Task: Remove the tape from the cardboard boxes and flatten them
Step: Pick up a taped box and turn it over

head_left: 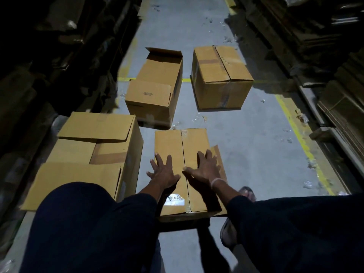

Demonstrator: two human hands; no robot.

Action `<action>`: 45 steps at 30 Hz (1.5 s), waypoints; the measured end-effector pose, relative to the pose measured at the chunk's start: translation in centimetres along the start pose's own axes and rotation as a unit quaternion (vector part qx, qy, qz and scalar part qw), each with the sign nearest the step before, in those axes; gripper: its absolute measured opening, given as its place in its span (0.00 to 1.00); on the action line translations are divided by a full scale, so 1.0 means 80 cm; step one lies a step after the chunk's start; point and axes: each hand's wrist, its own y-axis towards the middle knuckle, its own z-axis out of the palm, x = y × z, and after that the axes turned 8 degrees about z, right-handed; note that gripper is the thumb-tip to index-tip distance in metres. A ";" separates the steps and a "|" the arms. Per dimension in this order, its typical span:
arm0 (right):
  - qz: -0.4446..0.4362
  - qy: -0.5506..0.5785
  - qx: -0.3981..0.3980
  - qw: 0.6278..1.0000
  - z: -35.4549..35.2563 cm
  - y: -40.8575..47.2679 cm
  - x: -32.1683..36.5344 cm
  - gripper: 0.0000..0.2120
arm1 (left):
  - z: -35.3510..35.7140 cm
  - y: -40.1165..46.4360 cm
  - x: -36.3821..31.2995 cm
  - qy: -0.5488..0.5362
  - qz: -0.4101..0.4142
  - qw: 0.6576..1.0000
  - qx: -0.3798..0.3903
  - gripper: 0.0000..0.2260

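Note:
A flattened cardboard box (181, 146) lies on the grey floor right in front of me, with a white label near its close end. My left hand (164, 171) presses flat on its left panel with fingers spread. My right hand (205, 168) presses flat on the right panel beside the centre seam. To the left stands a large box (94, 142) with loose top flaps. Farther off sit an open box (155, 89) and a closed box (220, 77) with tape down its side.
Dark stacks of flattened cardboard (334, 75) line the right side, and dark shelving (49, 56) the left. Yellow lines (295, 131) mark the aisle floor. Scraps of clear tape (197, 118) lie scattered around. My knees and a sandalled foot (228, 233) fill the bottom.

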 end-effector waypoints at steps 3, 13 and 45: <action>0.039 -0.038 0.006 0.998 0.020 -0.009 0.016 0.58 | 0.013 0.000 -0.004 -0.005 0.001 1.000 -0.011 0.43; 0.077 0.005 -0.036 0.996 0.012 -0.008 0.025 0.53 | 0.019 0.000 -0.005 -0.014 0.011 1.000 -0.001 0.56; 0.074 0.069 -0.082 0.991 -0.005 -0.046 -0.119 0.18 | 0.031 -0.002 -0.014 -0.067 -0.036 0.992 -0.100 0.61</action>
